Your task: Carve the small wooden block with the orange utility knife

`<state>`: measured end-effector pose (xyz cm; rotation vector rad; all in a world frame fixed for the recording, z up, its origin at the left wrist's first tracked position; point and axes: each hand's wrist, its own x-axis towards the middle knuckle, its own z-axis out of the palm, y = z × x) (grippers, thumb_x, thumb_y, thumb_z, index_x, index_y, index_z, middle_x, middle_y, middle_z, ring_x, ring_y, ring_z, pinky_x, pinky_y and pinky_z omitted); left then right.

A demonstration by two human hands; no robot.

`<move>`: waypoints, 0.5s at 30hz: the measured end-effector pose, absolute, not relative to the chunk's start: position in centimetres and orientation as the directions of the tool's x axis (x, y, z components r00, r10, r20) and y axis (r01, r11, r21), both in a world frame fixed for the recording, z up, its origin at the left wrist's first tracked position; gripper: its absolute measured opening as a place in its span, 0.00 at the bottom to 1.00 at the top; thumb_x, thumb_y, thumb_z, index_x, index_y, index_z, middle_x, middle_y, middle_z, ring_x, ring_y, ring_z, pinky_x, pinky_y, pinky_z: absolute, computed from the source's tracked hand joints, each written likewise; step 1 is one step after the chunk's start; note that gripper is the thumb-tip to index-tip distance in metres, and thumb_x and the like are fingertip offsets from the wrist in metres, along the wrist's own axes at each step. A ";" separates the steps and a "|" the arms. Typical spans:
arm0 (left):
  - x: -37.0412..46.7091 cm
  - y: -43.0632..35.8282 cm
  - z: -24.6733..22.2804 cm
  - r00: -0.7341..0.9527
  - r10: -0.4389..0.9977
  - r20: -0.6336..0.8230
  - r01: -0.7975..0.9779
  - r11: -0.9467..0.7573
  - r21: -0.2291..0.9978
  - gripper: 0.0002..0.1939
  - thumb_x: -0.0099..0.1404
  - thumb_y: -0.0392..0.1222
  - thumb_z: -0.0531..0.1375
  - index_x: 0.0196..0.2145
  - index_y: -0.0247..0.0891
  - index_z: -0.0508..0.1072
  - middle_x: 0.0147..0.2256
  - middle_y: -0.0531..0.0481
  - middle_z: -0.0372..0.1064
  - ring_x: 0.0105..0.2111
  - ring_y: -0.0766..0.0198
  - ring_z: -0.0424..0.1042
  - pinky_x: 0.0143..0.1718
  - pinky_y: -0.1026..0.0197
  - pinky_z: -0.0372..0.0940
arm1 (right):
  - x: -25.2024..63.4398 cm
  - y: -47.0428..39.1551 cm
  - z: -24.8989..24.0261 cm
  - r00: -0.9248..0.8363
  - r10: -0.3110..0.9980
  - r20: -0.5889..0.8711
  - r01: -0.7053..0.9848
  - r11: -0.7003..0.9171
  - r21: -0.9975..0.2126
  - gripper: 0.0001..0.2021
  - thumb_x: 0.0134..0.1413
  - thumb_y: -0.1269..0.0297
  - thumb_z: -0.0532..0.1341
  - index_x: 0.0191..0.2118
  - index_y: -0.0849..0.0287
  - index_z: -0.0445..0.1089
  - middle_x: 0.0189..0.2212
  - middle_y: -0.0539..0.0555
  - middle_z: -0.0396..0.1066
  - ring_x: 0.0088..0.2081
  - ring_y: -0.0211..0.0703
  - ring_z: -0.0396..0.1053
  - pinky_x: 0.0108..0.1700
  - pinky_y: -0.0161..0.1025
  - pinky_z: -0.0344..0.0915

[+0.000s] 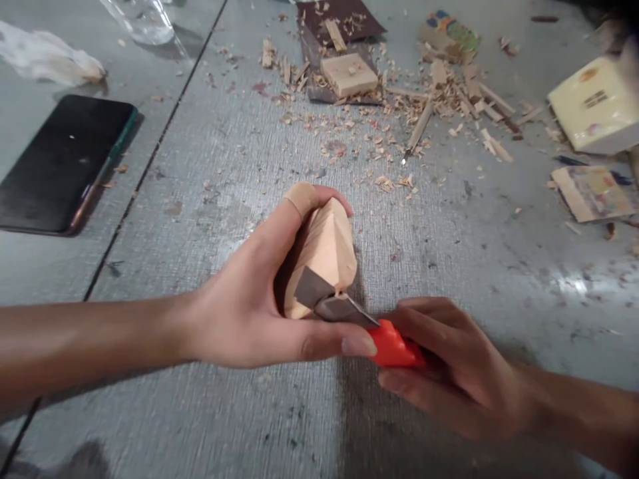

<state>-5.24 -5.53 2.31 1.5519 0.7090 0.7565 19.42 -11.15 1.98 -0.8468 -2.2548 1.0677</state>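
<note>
In the middle of the head view, a pale carved wood block (332, 249) with faceted sides lies in my left hand (259, 306). My left fingers wrap round its far side, and one finger wears a tan bandage (302, 198). My right hand (464, 372) is closed round the red handle of a knife (397, 346). The knife's dark grey blade (347, 311) touches the near end of the block. My left thumb is stretched along the near side, its tip against the red handle. My right palm and some of its fingers are hidden.
A black phone (64, 166) lies at the left, near a clear glass (142, 20) and crumpled white tissue (44, 56). Wood chips, a flat wood block (349, 74) on brown sheets, and a thin carving tool (419, 130) lie behind. A yellow tissue pack (594, 103) stands right.
</note>
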 end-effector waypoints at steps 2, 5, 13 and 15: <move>-5.3 -5.5 2.2 0.583 0.810 0.069 0.019 -0.098 0.995 0.32 0.59 0.50 0.74 0.52 0.44 0.61 0.34 0.56 0.63 0.29 0.67 0.65 0.26 0.68 0.62 | 19.4 -11.1 1.9 -0.673 0.722 0.162 0.321 0.481 -0.816 0.10 0.74 0.63 0.58 0.37 0.54 0.58 0.25 0.43 0.58 0.24 0.35 0.54 0.29 0.35 0.53; -5.2 -5.4 2.1 0.547 0.833 0.081 -0.013 -0.088 0.996 0.33 0.55 0.53 0.77 0.48 0.43 0.63 0.35 0.54 0.66 0.29 0.66 0.65 0.25 0.67 0.61 | 19.5 -11.2 1.8 -0.666 0.731 0.148 0.306 0.449 -0.839 0.11 0.72 0.64 0.60 0.37 0.54 0.56 0.25 0.42 0.57 0.25 0.34 0.53 0.28 0.35 0.51; -5.1 -5.6 1.7 0.581 0.808 0.097 -0.107 -0.042 0.993 0.36 0.57 0.58 0.76 0.52 0.44 0.62 0.34 0.54 0.64 0.28 0.66 0.63 0.24 0.66 0.61 | 19.4 -11.4 1.5 -0.653 0.743 0.146 0.285 0.419 -0.862 0.12 0.67 0.66 0.62 0.35 0.54 0.56 0.24 0.42 0.53 0.23 0.33 0.51 0.28 0.35 0.49; -5.2 -5.8 1.5 0.591 0.799 0.111 -0.144 -0.031 0.989 0.40 0.59 0.61 0.74 0.57 0.46 0.59 0.33 0.55 0.63 0.27 0.66 0.63 0.23 0.65 0.60 | 19.3 -11.3 1.4 -0.656 0.735 0.169 0.238 0.415 -0.878 0.12 0.66 0.66 0.62 0.34 0.53 0.56 0.23 0.42 0.52 0.23 0.33 0.50 0.28 0.35 0.49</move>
